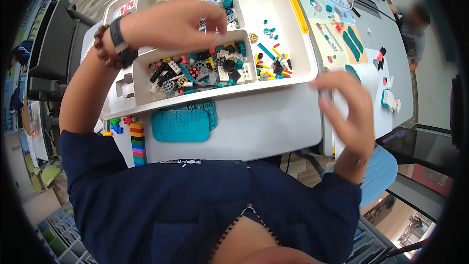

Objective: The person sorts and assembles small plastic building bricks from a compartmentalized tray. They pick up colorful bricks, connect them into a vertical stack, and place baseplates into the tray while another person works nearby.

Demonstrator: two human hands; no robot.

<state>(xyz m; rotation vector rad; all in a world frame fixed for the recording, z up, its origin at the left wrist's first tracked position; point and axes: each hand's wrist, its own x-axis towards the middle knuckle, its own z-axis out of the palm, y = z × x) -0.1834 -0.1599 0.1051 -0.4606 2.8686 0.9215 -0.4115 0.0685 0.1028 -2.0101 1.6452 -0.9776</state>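
My left hand hovers over the white sorting tray, its fingers bent and thumb apart, with nothing visible in them. Just below it, one compartment holds a heap of mixed building bricks in black, white, grey, teal and red, with several gears. My right hand is beyond the tray's near right corner, blurred. Its thumb and forefinger are curved with a gap between them, and I make out no piece there. Small pins and axles in yellow, red, black and teal lie in the tray's right compartment.
Teal studded plates and a stack of coloured bricks lie before the tray. Printed building sheets are on the right, with a white and teal brick assembly beyond. A blue chair stands nearby; another person is at far right.
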